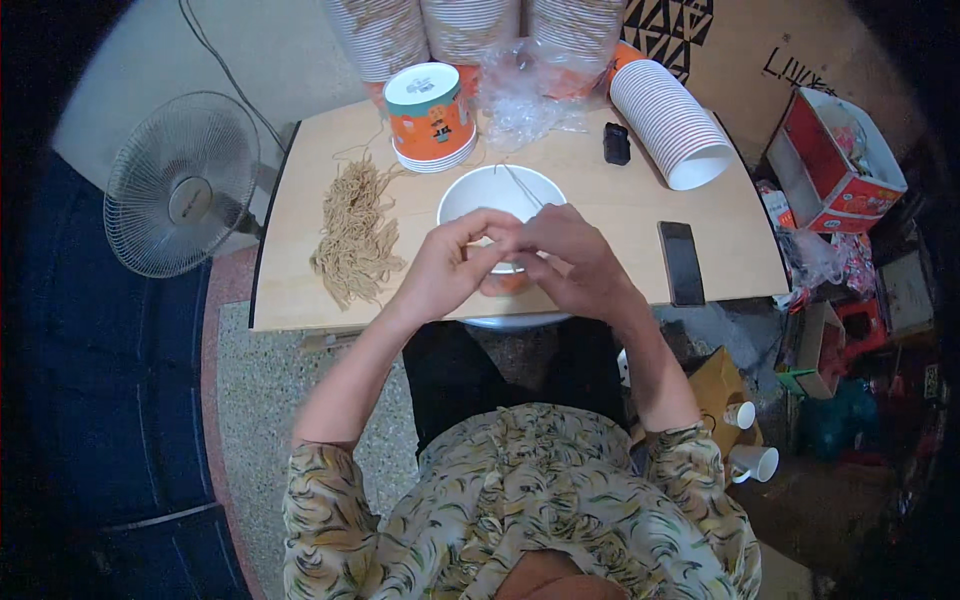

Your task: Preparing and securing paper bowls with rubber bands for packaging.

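Observation:
A white-lined paper tub (pixel 470 190) stands open side up near the table's front edge, its orange outer wall showing below my hands. Both hands meet over its near rim. My left hand (pixel 455 262) is closed, thumb and forefinger pinched against the right fingertips; what they pinch is hidden. My right hand (pixel 580 262) is also closed, with a thin string (pixel 522 187) running from its fingers across the tub's inside toward the far rim. Left of the tub lies a loose heap of tan strings (pixel 358 235).
Behind stand an upturned orange-and-green tub (pixel 432 125), clear plastic wrapping (pixel 525 100) and tall tub stacks (pixel 470 35). A tub stack (pixel 670 120) lies at the right, near a small black object (pixel 616 144) and a phone (pixel 682 263). A fan (pixel 185 195) is left of the table.

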Demonstrator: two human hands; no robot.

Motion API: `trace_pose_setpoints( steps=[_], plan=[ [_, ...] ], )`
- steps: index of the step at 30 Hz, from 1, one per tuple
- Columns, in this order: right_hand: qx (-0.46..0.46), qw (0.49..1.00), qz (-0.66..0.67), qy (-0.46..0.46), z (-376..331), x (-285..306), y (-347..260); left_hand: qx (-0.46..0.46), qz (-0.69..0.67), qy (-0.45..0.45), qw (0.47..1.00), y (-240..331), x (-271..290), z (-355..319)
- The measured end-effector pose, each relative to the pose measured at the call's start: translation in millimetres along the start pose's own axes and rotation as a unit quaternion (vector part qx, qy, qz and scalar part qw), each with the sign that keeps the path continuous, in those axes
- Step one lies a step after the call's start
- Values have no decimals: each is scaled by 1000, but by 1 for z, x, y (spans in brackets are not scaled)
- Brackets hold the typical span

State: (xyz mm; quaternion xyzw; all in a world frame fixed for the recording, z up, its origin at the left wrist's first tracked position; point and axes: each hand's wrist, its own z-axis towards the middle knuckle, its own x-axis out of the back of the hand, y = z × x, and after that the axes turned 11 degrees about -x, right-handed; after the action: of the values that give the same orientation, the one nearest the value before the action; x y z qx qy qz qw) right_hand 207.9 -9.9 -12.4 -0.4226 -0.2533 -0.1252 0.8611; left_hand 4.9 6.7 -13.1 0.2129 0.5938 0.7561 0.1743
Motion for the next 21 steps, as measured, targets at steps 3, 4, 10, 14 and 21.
trace_pose_setpoints(
  steps=[3,4,10,14,21],
  plan=[
    [33,999,4,7,9,0,-6,21,-63,-17,998,3,0,-4],
    [35,999,11,5,10,0,-7,28,-83,-29,996,2,-1,-6],
    [-63,996,0,61,14,-6,7,36,-161,-47,985,-15,4,-9],
    [-119,990,56,52,11,-7,15,15,-183,-63,981,-13,7,-10],
    [-174,982,41,69,2,-13,23,10,-176,-57,983,-6,6,-13]
  ],
)
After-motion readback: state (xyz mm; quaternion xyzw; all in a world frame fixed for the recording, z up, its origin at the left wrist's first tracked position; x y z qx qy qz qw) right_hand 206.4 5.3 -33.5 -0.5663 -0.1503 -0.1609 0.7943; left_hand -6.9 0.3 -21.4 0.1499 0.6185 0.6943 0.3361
